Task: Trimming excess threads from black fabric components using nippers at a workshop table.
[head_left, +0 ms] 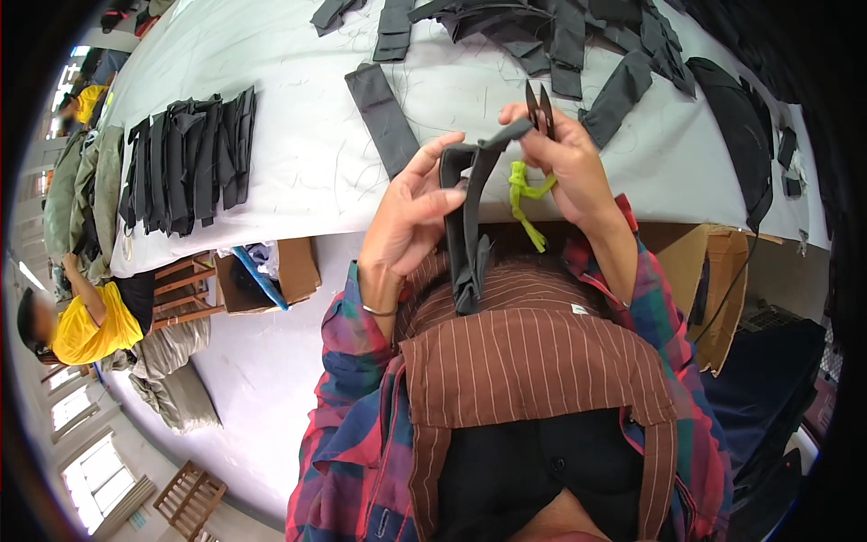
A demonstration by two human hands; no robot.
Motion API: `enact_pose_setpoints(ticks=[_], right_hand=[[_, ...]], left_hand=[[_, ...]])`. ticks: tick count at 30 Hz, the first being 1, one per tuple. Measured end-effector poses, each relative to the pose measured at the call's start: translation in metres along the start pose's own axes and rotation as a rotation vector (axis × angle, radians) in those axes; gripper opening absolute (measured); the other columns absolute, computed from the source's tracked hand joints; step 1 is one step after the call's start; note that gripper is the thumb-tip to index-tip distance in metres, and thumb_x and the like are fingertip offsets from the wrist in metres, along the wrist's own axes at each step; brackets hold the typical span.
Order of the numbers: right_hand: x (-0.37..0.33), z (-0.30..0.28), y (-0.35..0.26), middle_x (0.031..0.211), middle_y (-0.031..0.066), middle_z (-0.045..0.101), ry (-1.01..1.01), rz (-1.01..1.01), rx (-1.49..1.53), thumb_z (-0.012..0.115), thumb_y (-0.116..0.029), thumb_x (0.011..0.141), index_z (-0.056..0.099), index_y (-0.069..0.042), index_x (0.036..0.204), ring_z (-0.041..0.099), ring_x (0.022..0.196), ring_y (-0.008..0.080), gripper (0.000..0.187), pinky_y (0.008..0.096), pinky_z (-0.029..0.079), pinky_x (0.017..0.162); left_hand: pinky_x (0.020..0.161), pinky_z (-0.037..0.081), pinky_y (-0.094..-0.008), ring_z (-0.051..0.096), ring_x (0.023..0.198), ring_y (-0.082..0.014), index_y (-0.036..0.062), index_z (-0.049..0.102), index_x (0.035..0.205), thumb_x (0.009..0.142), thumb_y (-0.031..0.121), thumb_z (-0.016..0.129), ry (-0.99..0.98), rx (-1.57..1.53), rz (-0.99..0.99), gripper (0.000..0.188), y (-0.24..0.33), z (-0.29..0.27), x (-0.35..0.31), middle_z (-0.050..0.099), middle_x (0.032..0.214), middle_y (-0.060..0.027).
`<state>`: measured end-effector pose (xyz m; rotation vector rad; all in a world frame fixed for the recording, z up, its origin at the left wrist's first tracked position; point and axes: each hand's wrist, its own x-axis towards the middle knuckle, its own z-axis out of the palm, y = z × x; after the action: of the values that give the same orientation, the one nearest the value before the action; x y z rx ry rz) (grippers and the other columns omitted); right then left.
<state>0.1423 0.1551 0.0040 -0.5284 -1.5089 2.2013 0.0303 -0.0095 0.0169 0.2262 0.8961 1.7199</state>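
A: Where's the dark strip [459,221]?
B: Up between the 2 hands, above the near edge of the bench [312,144]. It's folded, and its lower end hangs down in front of the striped brown apron [542,370].
A: What are the fingers doing?
B: On the left hand [415,208] they're closed on the strip's side, thumb against the near face, index finger stretched out past it. The right hand [573,167] pinches the strip's upper end and also grips the snips [539,108].
A: How do the snips sit?
B: Blades pointing away from the wearer, tips slightly apart. A knotted yellow-green cord [517,190] dangles below that hand; I can't tell where it's fastened.
A: And on the bench?
B: White cloth covering with loose threads scattered over it. 1 flat strip [382,117] lies just beyond the left hand, and a folded piece [617,99] is beside the right. A row of overlapping strips [190,163] is at the left, and a jumbled pile [506,23] is at the far side.
A: Anything further right?
B: A black bag-like item [736,135], with a thin cord running down from it.
A: Others about?
B: A person in a yellow shirt [99,325] off to the left, 1 hand at some grey-green cloth [68,203]. An open cardboard box [298,271] is nearer, below the bench edge.
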Motion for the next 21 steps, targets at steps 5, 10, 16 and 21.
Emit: enact_pose_setpoints(ticks=[5,10,16,21], right_hand=[[-0.029,-0.017,0.007,0.103,0.0039,0.057,-0.250,0.138,0.370,0.051,-0.009,0.086,0.055,-0.004,0.094,0.037,0.059,0.0029,0.010,0.0190,0.034,0.056],[-0.030,-0.011,-0.008,0.092,0.0034,0.051,-0.167,0.135,0.172,0.054,-0.019,0.086,0.052,-0.004,0.091,0.037,0.061,0.0029,0.015,0.0197,0.035,0.058],[-0.029,0.007,-0.018,0.080,-0.0063,0.048,-0.189,0.128,-0.325,0.064,-0.013,0.085,0.058,-0.004,0.111,0.042,0.069,0.0015,0.028,0.0176,0.036,0.062],[-0.032,0.013,-0.021,0.069,-0.0056,0.051,-0.078,0.002,-0.365,0.062,-0.011,0.086,0.062,-0.001,0.097,0.044,0.064,0.0024,0.015,0.0197,0.037,0.056]], left_hand=[[0.076,0.042,-0.0207,0.045,0.088,-0.0128,0.0079,0.043,0.133,0.068,-0.013,0.065,0.006,0.028,0.042,0.072,-0.007,0.004,-0.012,0.044,0.114,-0.0039],[0.076,0.040,-0.0213,0.042,0.083,-0.0110,0.0050,0.043,0.134,0.065,-0.010,0.063,0.036,0.230,0.123,0.073,-0.004,0.013,-0.007,0.048,0.108,-0.0029],[0.079,0.040,-0.0207,0.045,0.088,-0.0099,0.0036,0.046,0.129,0.065,-0.013,0.054,0.011,0.537,0.318,0.066,0.003,0.028,-0.010,0.043,0.109,-0.0033],[0.078,0.044,-0.0255,0.052,0.088,-0.0178,0.0037,0.062,0.108,0.053,-0.013,0.049,-0.040,1.121,0.937,0.059,0.022,0.051,-0.012,0.045,0.101,-0.0100]])
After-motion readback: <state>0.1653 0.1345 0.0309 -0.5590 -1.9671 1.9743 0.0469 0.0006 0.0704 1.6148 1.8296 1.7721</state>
